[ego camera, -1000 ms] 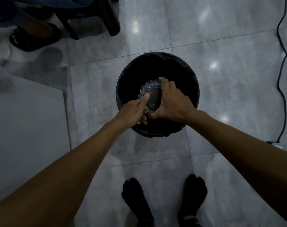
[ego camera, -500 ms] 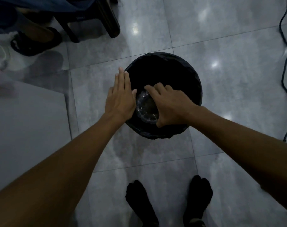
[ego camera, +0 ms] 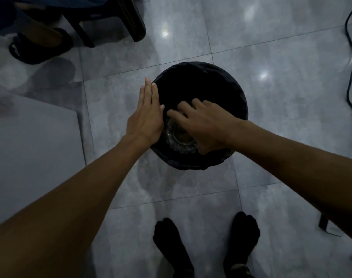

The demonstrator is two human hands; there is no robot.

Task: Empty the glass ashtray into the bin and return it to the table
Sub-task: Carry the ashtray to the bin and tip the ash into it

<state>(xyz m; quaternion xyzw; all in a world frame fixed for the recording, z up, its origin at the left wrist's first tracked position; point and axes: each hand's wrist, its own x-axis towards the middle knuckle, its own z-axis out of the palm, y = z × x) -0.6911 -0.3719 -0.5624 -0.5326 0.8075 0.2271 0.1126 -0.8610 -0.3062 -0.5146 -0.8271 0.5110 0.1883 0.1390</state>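
right hand (ego camera: 203, 127) grips the glass ashtray (ego camera: 176, 140) over the bin (ego camera: 239, 93), near its front rim. left hand (ego camera: 146, 117) flat, fingers straight, pressed vs the ashtray's side, holding nothing. risk: glass is slick w/ a one-hand grip, so it could drop into the bin.

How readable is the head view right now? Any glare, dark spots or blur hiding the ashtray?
Head view: dim overall; the bin interior is near black, so its contents cannot be told. Bright glare spots sit on the floor tiles. The glass ashtray shows only faint rim highlights, mostly covered by the right hand; the left hand lies flat beside it. Wide-angle bending shows at the edges; no strong motion blur.
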